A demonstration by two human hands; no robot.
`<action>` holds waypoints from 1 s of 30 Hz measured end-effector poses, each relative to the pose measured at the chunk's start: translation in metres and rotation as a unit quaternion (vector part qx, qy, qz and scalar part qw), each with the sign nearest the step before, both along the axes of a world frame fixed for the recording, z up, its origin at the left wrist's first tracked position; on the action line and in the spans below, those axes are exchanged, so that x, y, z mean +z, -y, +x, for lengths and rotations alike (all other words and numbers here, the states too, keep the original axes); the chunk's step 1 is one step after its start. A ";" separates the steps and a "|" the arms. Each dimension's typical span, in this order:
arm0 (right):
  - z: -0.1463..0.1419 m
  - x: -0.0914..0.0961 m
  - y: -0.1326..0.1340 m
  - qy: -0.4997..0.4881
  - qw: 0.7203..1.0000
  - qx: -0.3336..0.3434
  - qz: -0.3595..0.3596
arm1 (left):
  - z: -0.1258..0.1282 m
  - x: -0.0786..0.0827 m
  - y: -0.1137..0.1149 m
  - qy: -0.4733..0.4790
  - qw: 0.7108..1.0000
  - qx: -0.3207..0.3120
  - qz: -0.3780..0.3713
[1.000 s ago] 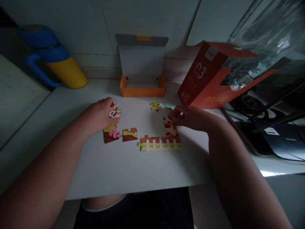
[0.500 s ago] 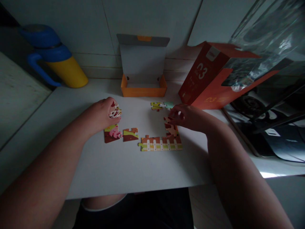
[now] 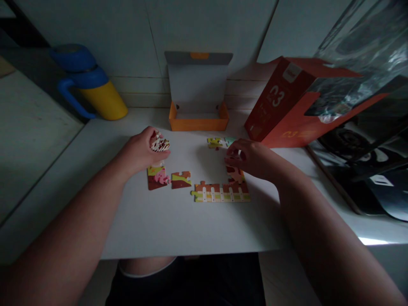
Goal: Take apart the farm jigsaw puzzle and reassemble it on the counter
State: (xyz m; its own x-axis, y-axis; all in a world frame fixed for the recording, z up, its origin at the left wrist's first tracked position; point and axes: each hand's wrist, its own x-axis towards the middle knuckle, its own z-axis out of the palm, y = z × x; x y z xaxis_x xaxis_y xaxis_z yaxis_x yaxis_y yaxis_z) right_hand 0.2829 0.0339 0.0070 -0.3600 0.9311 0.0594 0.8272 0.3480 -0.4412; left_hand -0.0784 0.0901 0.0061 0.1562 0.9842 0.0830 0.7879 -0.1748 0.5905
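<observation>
My left hand (image 3: pixel 140 149) is wrapped round a bunch of jigsaw puzzle pieces (image 3: pixel 160 144), their edges showing between thumb and fingers. Below it lie a corner piece with a pink figure (image 3: pixel 160 176) and a green-and-brown piece (image 3: pixel 181 180), slightly apart. My right hand (image 3: pixel 255 159) is closed at the right side of the layout, fingertips down on a puzzle piece that they mostly hide. Under that hand a brown piece (image 3: pixel 235 174) joins a fence-patterned strip (image 3: pixel 219 194). Just beyond the fingers are a yellow-green piece (image 3: pixel 215 142) and a pale green piece (image 3: pixel 229 140).
At the back of the white table (image 3: pixel 178 229) stands an open orange box (image 3: pixel 199 124). A blue-and-yellow flask (image 3: pixel 105 100) is at back left. On the right are a red box (image 3: pixel 274 102), clear plastic wrapping (image 3: pixel 360 55) and a dark appliance (image 3: pixel 360 178).
The whole view has shifted, so things appear a little further right. My left hand has turned slightly, showing more of its pieces. My right hand stays at the layout's right side.
</observation>
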 end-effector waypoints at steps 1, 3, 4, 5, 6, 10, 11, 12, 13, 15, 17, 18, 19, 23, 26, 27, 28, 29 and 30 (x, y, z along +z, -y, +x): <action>-0.004 0.000 0.001 -0.009 1.000 0.005 0.011 | 0.002 0.001 0.002 0.068 0.998 0.003 -0.018; -0.013 -0.001 0.002 -0.029 0.999 0.018 0.033 | 0.010 0.003 0.007 0.233 0.969 0.002 -0.080; -0.018 -0.001 0.003 -0.041 0.998 0.026 0.042 | 0.016 0.004 0.011 0.314 0.941 0.001 -0.124; -0.024 -0.002 0.005 -0.053 0.997 0.035 0.048 | 0.022 0.004 0.016 0.374 0.912 -0.004 -0.171; -0.030 -0.003 0.007 -0.067 0.995 0.042 0.053 | 0.028 0.005 0.020 0.422 0.884 -0.009 -0.201; -0.053 -0.004 0.017 -0.140 0.982 0.081 0.094 | 0.052 -0.002 0.038 0.510 0.804 -0.057 -0.301; -0.058 -0.004 0.020 -0.157 0.978 0.084 0.105 | 0.056 -0.005 0.042 0.518 0.792 -0.063 -0.317; -0.063 -0.003 0.022 -0.170 0.975 0.088 0.113 | 0.060 -0.009 0.045 0.521 0.781 -0.070 -0.337; -0.067 -0.002 0.024 -0.178 0.973 0.091 0.118 | 0.063 -0.012 0.048 0.525 0.772 -0.074 -0.350; -0.073 0.000 0.026 -0.183 0.970 0.104 0.120 | 0.066 -0.018 0.050 0.528 0.756 -0.089 -0.377; -0.075 0.001 0.027 -0.185 0.970 0.113 0.114 | 0.067 -0.022 0.051 0.527 0.747 -0.101 -0.391; -0.075 0.001 0.027 -0.187 0.970 0.110 0.108 | 0.067 -0.022 0.050 0.525 0.747 -0.105 -0.393; -0.074 0.001 0.026 -0.189 0.971 0.103 0.103 | 0.066 -0.022 0.050 0.523 0.749 -0.107 -0.392; -0.069 -0.005 0.022 -0.191 0.974 0.075 0.095 | 0.065 -0.017 0.051 0.479 0.796 -0.138 -0.344; -0.067 -0.009 0.018 -0.197 0.975 0.061 0.076 | 0.062 -0.008 0.053 0.342 0.902 -0.166 -0.204; -0.066 -0.010 0.018 -0.201 0.975 0.056 0.074 | 0.061 -0.006 0.053 0.269 0.938 -0.170 -0.137; -0.066 -0.010 0.017 -0.205 0.975 0.052 0.075 | 0.059 -0.004 0.053 0.192 0.963 -0.174 -0.069; -0.066 -0.010 0.017 -0.208 0.973 0.051 0.079 | 0.058 -0.003 0.053 0.122 0.976 -0.178 -0.007; -0.066 -0.009 0.018 -0.212 0.972 0.052 0.085 | 0.056 -0.002 0.051 0.067 0.979 -0.184 0.047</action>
